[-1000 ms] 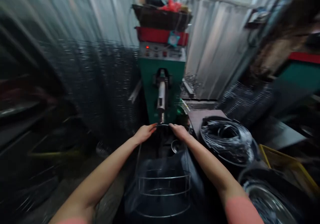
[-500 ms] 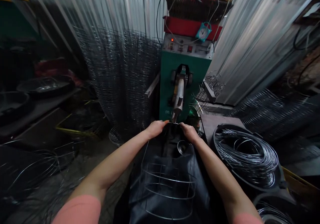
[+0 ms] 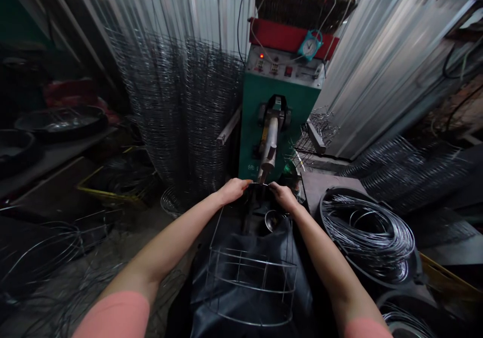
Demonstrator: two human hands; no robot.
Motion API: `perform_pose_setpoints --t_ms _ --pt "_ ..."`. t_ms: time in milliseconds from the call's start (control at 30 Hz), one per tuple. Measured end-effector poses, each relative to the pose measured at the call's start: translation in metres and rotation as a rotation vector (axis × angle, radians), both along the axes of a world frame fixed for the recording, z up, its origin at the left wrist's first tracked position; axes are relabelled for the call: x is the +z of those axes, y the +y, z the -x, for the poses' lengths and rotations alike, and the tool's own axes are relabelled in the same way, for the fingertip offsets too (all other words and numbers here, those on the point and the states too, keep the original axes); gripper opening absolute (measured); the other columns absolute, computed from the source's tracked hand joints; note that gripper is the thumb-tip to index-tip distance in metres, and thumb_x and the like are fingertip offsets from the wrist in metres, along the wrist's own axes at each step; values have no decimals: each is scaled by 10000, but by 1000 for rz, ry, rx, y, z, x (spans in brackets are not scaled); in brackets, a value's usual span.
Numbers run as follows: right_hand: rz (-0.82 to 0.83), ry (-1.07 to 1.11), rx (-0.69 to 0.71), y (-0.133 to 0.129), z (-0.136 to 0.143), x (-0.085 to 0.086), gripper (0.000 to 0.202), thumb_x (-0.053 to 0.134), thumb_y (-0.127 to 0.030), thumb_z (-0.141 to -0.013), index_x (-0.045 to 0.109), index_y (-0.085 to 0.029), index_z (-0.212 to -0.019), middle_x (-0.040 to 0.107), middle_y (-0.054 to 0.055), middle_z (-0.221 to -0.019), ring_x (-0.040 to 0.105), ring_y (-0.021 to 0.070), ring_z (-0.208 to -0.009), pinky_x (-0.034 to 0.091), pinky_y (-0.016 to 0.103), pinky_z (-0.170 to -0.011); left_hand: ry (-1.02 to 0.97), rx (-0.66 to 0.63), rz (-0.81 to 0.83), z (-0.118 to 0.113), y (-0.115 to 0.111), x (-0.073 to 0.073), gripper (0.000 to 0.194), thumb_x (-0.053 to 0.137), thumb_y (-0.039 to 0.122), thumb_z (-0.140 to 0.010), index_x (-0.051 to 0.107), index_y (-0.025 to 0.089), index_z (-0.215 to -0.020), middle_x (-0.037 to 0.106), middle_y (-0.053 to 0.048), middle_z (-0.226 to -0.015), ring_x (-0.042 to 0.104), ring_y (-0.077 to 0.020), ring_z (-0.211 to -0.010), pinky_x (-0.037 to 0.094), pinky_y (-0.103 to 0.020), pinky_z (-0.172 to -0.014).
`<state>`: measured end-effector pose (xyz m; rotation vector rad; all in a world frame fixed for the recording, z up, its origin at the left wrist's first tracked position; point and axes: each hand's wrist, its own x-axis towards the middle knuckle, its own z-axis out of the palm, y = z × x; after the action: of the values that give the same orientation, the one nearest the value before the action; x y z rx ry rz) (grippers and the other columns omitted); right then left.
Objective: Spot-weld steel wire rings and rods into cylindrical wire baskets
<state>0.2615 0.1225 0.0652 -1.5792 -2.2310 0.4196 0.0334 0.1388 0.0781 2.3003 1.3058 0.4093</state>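
Observation:
A wire frame (image 3: 251, 288) with several curved wires lies over the dark apron on my lap, its long side wires running up toward the machine. My left hand (image 3: 233, 190) pinches the frame's far wire left of the electrode tip. On the right, my right hand (image 3: 284, 196) grips the same wire with closed fingers. Between both hands the wire sits at the lower end of the machine's metal electrode arm (image 3: 269, 149). The green machine (image 3: 296, 96) stands straight ahead with a red light lit. Below the wire is a small round metal cup (image 3: 272, 221).
Tall stacks of wire grids (image 3: 158, 111) stand left of the machine. A black tub of wire rings (image 3: 372, 237) is at the right, with another below it. Loose wires (image 3: 56, 247) lie at the lower left. A blue clock (image 3: 310, 45) hangs above the control panel.
The view has shifted slightly. Both hands keep their hold on the wire at the electrode, and the wire frame hangs in nearly the same place.

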Motion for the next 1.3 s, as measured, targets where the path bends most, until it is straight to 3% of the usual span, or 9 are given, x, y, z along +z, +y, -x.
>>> perform_pose_setpoints --t_ms 233,367,467,600,833,1167,1300 --pt "-5 86 19 1 0 -1 259 392 -306 -871 606 -184 -950 632 29 -701 569 144 -631 394 203 -596 -72 -12 14 0 4 -1 355 396 220 -843 614 178 -1120 676 -65 -1024 605 -189 -964 425 -251 -828" --pt "25 130 34 2 -1 3 211 433 -273 -832 603 -181 -917 629 31 -733 567 149 -676 395 210 -616 -64 -14 52 -1 5 5 344 405 216 -836 625 174 -1096 672 -54 -1014 604 -171 -935 427 -230 -804" --pt "73 194 38 3 -1 5 225 424 -293 -823 598 -158 -872 600 20 -672 528 135 -609 388 207 -568 -32 17 151 -2 5 13 354 398 257 -842 617 172 -1106 673 -33 -800 607 -140 -668 447 -213 -621" --pt "61 239 34 4 -3 3 210 449 -314 -799 585 -155 -800 558 3 -620 491 116 -574 373 205 -544 -4 50 287 -1 3 23 381 385 298 -849 580 179 -1154 543 19 -558 428 -85 -366 352 -202 -409" --pt "142 286 2 4 -3 1 239 421 -374 -802 551 -177 -767 476 -39 -506 425 99 -453 331 203 -458 -39 37 280 -2 -2 29 369 371 289 -850 605 181 -1115 523 14 -563 415 -80 -379 333 -195 -402" --pt "172 335 -59 3 -1 7 263 475 -395 -751 585 -156 -758 563 0 -651 521 128 -618 403 215 -573 5 41 271 0 2 27 400 373 266 -841 575 181 -1176 562 10 -597 422 -85 -388 350 -208 -428" --pt "235 305 -133 -5 4 10 316 442 -408 -797 619 -158 -877 604 8 -664 556 133 -583 426 225 -556 -19 32 308 -2 6 25 407 385 298 -835 570 199 -1184 553 14 -593 419 -89 -387 351 -214 -421"
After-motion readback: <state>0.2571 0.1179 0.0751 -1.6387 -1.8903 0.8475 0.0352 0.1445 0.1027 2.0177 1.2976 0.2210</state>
